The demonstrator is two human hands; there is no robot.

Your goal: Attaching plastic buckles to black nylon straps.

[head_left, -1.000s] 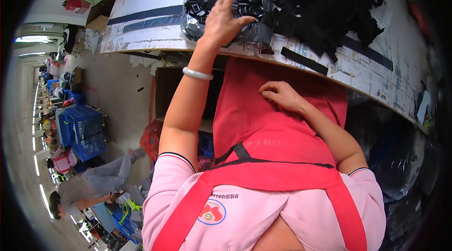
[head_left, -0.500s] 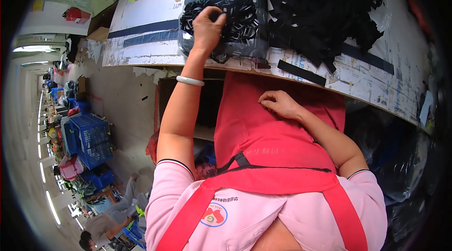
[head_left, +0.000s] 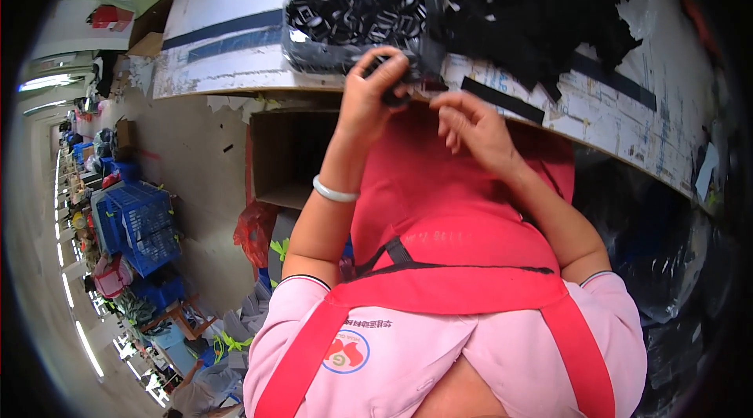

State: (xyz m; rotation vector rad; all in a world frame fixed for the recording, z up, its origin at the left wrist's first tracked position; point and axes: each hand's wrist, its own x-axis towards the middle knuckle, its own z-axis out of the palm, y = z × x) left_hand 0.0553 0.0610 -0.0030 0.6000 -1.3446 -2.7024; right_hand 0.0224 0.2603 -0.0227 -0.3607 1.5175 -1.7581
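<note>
Within the curled left hand [head_left: 365,100], at the near edge of the white table [head_left: 243,65]: small black pieces [head_left: 396,97], gripped between thumb and fingers, partly covered, shape and number unclear. Right hand [head_left: 481,136] just beside, fingers loosely bent, apart. Beyond: glossy black parts [head_left: 357,10] in a plastic bag [head_left: 312,58], its far end cut off.

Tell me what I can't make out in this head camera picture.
In the head view:
- Dark item: exact shape, partly covered by the left hand.
- Bag of black parts: far end, cut off by the top edge.
- Open cardboard box: contents, lost in shadow.
</note>
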